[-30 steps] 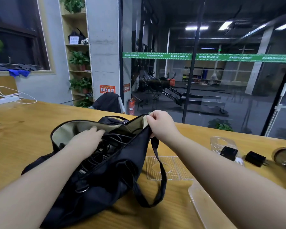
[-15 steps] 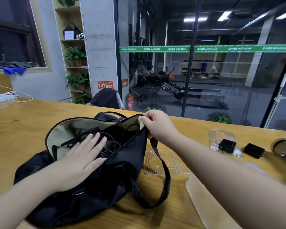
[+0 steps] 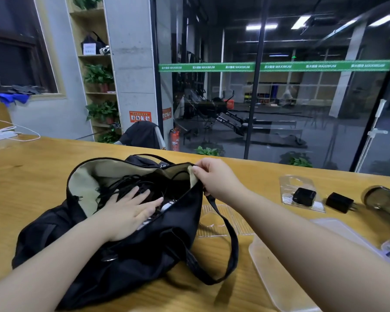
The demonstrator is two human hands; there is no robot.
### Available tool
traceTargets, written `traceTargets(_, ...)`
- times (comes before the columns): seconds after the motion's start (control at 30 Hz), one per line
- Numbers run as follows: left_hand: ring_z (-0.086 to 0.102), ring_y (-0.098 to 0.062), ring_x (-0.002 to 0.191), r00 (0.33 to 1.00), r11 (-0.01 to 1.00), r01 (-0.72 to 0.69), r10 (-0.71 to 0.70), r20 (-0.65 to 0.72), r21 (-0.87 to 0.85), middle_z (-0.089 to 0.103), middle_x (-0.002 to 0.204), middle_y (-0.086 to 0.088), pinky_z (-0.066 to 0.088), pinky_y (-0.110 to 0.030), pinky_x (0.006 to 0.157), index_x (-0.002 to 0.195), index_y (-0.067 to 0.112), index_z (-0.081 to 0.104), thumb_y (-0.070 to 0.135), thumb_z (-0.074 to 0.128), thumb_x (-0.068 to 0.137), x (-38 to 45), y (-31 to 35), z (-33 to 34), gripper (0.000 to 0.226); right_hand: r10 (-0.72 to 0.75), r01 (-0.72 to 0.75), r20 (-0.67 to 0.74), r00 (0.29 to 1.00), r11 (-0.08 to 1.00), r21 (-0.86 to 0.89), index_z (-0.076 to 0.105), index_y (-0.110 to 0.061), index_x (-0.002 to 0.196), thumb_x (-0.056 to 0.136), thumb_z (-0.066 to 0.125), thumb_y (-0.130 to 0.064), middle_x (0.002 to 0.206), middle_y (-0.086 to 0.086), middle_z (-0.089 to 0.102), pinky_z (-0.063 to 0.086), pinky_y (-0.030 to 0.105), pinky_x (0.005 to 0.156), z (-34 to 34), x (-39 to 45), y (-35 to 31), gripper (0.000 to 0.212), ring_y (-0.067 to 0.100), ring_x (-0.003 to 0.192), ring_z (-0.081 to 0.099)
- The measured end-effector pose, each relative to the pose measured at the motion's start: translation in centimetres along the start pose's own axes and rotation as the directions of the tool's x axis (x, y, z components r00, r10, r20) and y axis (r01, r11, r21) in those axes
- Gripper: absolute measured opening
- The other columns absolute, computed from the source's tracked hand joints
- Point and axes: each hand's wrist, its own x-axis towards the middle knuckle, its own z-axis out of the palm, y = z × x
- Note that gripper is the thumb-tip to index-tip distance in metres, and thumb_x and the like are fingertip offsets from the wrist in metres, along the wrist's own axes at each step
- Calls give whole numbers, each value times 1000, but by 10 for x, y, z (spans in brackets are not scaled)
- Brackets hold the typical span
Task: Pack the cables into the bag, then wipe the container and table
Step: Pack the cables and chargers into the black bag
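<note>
Black bag (image 3: 126,262) slumped on wooden desk (image 3: 27,176), mouth gaping up and away, long axis lower left to upper right. Tangled black cables (image 3: 131,183) inside against tan lining. Left hand (image 3: 128,212) flat on cables, fingers straight, grip released. Right hand (image 3: 216,179) pinching bag's far rim. Clear container (image 3: 277,280) just right of bag. Glass wall beyond.

black bag (image 3: 131,262), beige lining (image 3: 86,183), black cables (image 3: 124,185)

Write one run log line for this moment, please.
left hand: flat on cables | right hand: pinches bag rim | chargers: outside
</note>
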Motion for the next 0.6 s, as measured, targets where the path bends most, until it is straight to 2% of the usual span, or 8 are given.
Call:
traceTargets(0.07,-9,-1,140,996,991,10,-22,-91,-130,6,155,18,-9,-41,114,131,63,19,83,-27,52,1,8,-6,94,18,-19,16,1000,1000,17,61,-11,88,99,48,-25,67,-1,56,49,32,56,-1,-4,4,22,14,53,51)
traceTargets(0.13,-5,1,140,982,976,13,-53,-180,-217,13,154,18,-12,-36,114,133,55,29,87,-26,48,0,21,-13,107,30,-31,25,999,999,30,63,-10,93,99,48,-26,68,-1,57,47,27,52,-3,-7,8,22,13,51,51)
traceTargets(0.2,-6,-4,142,970,981,6,-54,-237,-195,13,154,18,-13,-36,114,137,49,31,89,-27,43,-5,40,-20,117,41,-42,32,999,998,39,64,-10,99,98,48,-25,70,-1,58,47,24,50,-6,-10,9,22,12,52,53)
traceTargets(0.3,-17,-10,142,966,994,-51,25,-257,-94,8,155,19,-18,-44,111,135,48,36,92,-20,43,-14,71,-26,117,50,-55,69,996,996,73,65,-9,105,98,49,-25,81,2,63,53,27,55,-11,-13,8,24,14,63,59)
traceTargets(0.37,-18,-13,142,966,996,-74,87,-245,58,8,155,18,-19,-49,109,132,48,42,94,-5,51,-14,85,-23,104,49,-57,101,994,995,80,65,-11,109,98,49,-26,90,4,67,56,29,62,-15,-16,9,25,15,73,63)
traceTargets(0.4,-17,-15,142,966,992,-60,87,-244,115,10,155,17,-18,-51,109,128,46,47,90,8,63,-14,90,-21,88,49,-59,116,992,995,83,65,-12,109,98,49,-26,91,4,68,57,29,64,-18,-17,10,25,14,74,64)
traceTargets(0.5,-7,-18,144,947,994,15,20,-320,105,20,153,15,-15,-52,109,116,43,59,62,38,87,-9,101,-17,41,61,-73,113,992,992,100,64,-13,107,99,47,-24,90,0,69,55,26,65,-32,-23,19,22,11,73,64)
traceTargets(0.6,-2,-17,144,898,995,57,-16,-440,80,21,153,10,-11,-50,111,131,39,46,45,46,91,-2,109,-9,40,87,-89,55,995,995,40,63,-16,107,99,46,-23,89,-4,69,54,24,67,-51,-28,36,20,10,76,64)
